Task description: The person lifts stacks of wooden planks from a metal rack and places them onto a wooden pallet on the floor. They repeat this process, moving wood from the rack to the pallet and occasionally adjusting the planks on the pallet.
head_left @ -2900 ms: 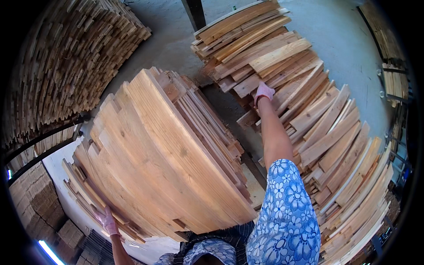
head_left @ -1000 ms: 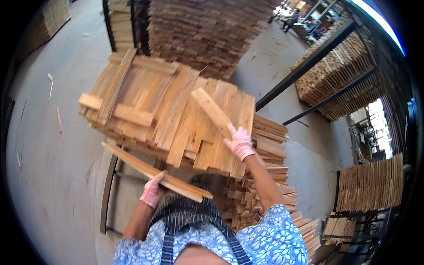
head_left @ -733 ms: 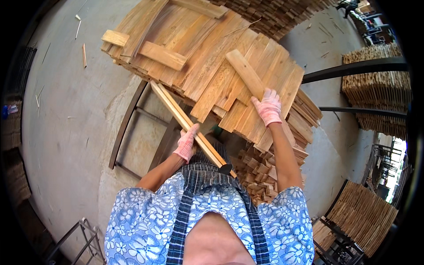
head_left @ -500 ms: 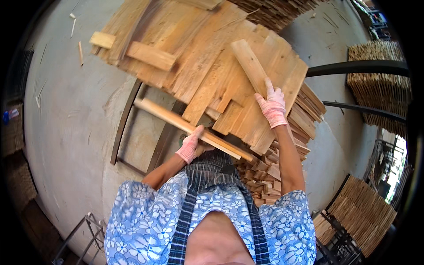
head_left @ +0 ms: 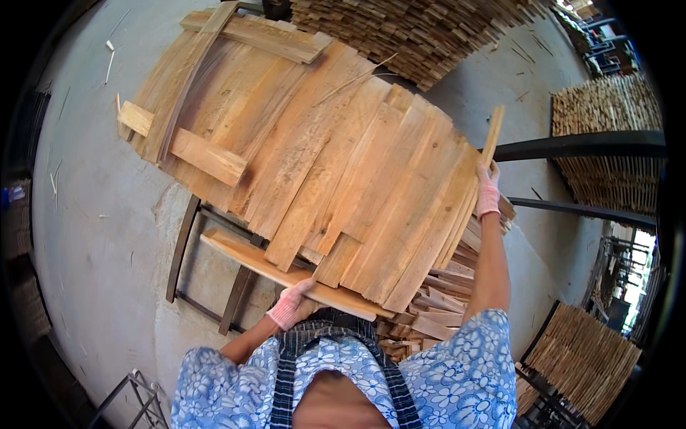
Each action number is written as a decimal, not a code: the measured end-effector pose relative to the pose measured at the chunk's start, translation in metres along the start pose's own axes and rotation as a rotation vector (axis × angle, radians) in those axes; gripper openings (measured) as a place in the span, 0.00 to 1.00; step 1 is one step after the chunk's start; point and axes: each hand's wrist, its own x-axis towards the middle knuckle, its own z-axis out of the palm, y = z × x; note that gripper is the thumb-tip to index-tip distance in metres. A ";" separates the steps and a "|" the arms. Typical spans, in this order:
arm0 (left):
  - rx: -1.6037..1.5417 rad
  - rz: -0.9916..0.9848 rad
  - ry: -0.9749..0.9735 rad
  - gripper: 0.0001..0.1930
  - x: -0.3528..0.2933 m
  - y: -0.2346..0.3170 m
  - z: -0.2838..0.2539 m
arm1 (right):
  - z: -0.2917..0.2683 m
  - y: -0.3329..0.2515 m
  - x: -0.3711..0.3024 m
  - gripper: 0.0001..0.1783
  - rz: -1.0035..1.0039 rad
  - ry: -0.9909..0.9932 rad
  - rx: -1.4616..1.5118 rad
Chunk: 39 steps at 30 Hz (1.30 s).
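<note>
Both my hands wear pinkish knit gloves. My left hand (head_left: 294, 303) is closed around a couple of long thin wooden boards (head_left: 250, 261), held in front of my waist along the near side of a broad layer of planks (head_left: 343, 154). At the right end of that layer, my right hand (head_left: 488, 189) is wrapped round a narrow wooden board (head_left: 493, 132), tipped up on its edge beside the outermost plank. Its lower part runs down along the plank edge. The fingers of the right hand are partly hidden behind the board.
A long strip (head_left: 193, 79) and a short wood block (head_left: 209, 157) lie on the planks at left. A dark metal frame (head_left: 183, 250) stands underneath. Loose wood pieces (head_left: 439, 307) are heaped beneath the right side. Stacked boards (head_left: 407, 36) stand behind, with dark bars (head_left: 579, 146) at right.
My right hand has moved right, from the board lying flat on the planks to the layer's right edge, where a board now stands on edge. The left hand still holds its boards, slightly lower.
</note>
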 end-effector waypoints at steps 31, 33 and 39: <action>-0.003 0.173 -0.022 0.19 0.028 0.001 -0.010 | 0.243 -0.095 0.025 0.40 -0.775 -0.448 -1.311; 0.009 0.193 -0.030 0.19 0.016 -0.001 -0.017 | 0.246 -0.089 0.032 0.43 -0.809 -0.358 -1.285; -0.071 0.075 0.222 0.23 0.007 0.008 0.004 | 0.253 -0.077 0.039 0.43 -0.792 -0.343 -1.411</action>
